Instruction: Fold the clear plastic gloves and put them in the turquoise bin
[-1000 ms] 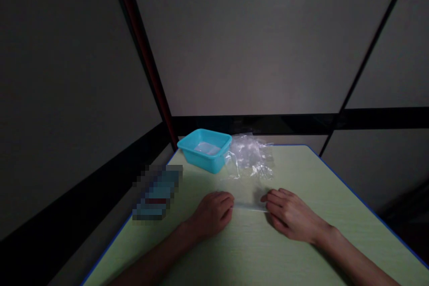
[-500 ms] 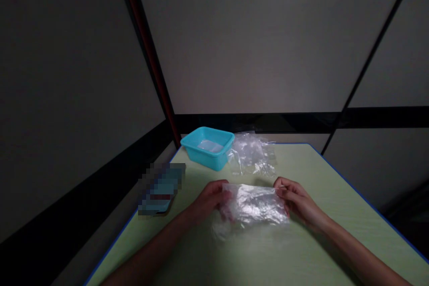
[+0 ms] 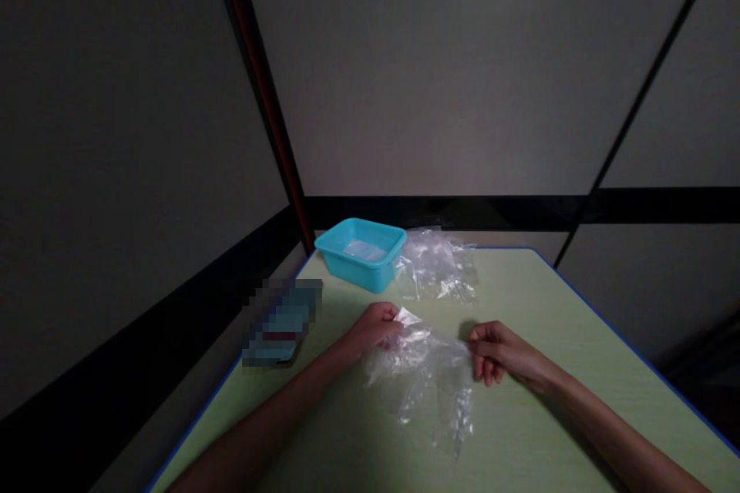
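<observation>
A clear, crinkled plastic bag (image 3: pixel 425 366) is stretched between my two hands above the table, its loose part hanging toward me. My left hand (image 3: pixel 375 327) is closed on its upper left corner. At the bag's right end, my right hand (image 3: pixel 497 350) pinches the edge between thumb and index finger, the other fingers curled below. Beyond my hands lies a pile of clear plastic bags (image 3: pixel 433 262), right beside a turquoise basket (image 3: pixel 361 273) with a flat, pale clear item (image 3: pixel 365 250) inside.
The pale green table (image 3: pixel 555 416) has a blue edge. Near its left edge lies a flat pixelated object (image 3: pixel 283 327), its details hidden. Grey wall panels (image 3: pixel 439 77) with a black band stand behind the table and to the left.
The bag was spread flat between both hands; now it is bunched along the top and hangs lower. My right hand has moved slightly down, and my left hand has shifted little.
</observation>
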Tool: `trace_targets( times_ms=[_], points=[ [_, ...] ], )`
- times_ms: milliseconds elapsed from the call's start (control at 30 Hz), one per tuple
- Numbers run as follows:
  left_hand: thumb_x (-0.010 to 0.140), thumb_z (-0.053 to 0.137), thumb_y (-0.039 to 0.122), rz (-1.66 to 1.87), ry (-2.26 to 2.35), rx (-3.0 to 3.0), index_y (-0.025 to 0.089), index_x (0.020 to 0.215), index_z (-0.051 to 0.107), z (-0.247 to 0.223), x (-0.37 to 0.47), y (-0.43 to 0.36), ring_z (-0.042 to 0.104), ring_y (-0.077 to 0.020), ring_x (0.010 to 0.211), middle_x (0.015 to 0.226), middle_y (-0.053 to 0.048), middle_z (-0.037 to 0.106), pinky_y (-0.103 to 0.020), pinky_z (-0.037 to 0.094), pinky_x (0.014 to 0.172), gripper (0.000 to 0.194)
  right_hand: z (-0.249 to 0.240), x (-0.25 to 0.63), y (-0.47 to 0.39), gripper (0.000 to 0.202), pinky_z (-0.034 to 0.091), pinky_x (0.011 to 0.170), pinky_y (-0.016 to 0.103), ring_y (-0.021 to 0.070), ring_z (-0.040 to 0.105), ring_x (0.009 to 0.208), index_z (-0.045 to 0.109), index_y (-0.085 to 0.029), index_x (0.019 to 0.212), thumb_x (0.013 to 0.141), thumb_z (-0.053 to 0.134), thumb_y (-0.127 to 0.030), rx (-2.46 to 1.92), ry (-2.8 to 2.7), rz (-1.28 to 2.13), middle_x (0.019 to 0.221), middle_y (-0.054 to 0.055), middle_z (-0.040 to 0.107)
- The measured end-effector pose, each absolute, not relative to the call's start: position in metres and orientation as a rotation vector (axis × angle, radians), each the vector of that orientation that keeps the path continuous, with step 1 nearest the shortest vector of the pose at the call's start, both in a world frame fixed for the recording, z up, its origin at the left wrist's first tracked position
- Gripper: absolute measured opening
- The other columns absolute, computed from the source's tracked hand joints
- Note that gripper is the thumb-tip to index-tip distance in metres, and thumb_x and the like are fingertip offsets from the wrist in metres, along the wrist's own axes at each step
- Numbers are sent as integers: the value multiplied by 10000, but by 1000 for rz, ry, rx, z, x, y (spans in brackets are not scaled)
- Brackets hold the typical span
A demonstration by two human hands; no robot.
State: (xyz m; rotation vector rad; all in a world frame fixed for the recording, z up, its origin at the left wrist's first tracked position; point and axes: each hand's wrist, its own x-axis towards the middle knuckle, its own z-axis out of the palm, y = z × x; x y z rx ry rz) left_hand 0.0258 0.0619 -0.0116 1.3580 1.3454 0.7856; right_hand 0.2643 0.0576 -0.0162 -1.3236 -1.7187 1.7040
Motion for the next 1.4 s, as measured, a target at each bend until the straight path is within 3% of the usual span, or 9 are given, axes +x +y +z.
trace_targets(
  times_ms=[267,500,633,767,933,1000,1067,1233,1400],
  points=[
    [612,504,107,791,1301,1595,147,795,471,-16,30,85,478,-69,384,524,67,508,-160,343,390,190,-16,272,56,143,311,318,136,67,527,348,502,-147,551,650,518,-249,-1293,-1928,1803,463,-15,607],
    [635,542,86,772,1261,1959,149,862,542,-20,53,105,537,-107,540,603,41,533,-189,385,496,235,-12,268,47,139,339,330,122,56,532,358,565,-131,585,662,556,-246,-1195,-2011,2015,487,-16,611],
    [682,533,110,772,1267,2176,174,958,548,-11,68,98,565,-175,762,784,-11,587,-271,422,686,283,-14,267,42,143,379,351,131,60,541,370,592,-134,623,672,570,-266,-1155,-1991,2131,500,-13,615],
    [711,529,113,783,1252,2363,198,1036,503,1,71,80,460,-213,1039,1086,-45,523,-341,334,905,337,-12,274,43,212,402,379,154,70,543,385,593,-135,603,696,576,-325,-1163,-2060,2149,501,0,605],
    [735,502,135,695,1301,2588,179,1004,491,0,47,53,469,-196,1016,1065,-60,520,-321,367,901,273,-3,271,46,336,467,480,244,135,587,511,592,-131,655,801,471,-408,-1150,-2247,1366,598,47,627],
    [726,502,148,692,1339,2580,180,1012,489,-5,34,44,474,-191,1015,1067,-58,524,-315,374,905,288,-1,267,47,328,496,676,320,195,615,769,605,-130,894,824,448,-409,-1045,-2340,922,858,97,654],
    [714,516,168,683,1384,2546,168,1041,488,-11,23,37,467,-193,1041,1101,-71,518,-311,367,921,329,-3,264,48,474,404,895,394,245,499,1063,491,-138,1166,804,480,-444,-910,-2500,637,1173,137,536],
    [702,566,286,554,1386,2531,105,1223,386,-15,11,29,316,-227,1221,1329,-139,350,-347,272,1009,581,-20,268,56,931,135,1037,483,287,129,1289,106,-113,1374,697,500,-617,-766,-2817,367,1419,170,119],
    [717,550,427,317,1275,2596,67,1312,245,-7,14,23,144,-241,1293,1399,-179,184,-390,178,1039,760,-28,271,60,1003,89,1037,493,276,60,1296,2,-116,1371,673,469,-665,-805,-2875,359,1422,172,31]
  ],
)
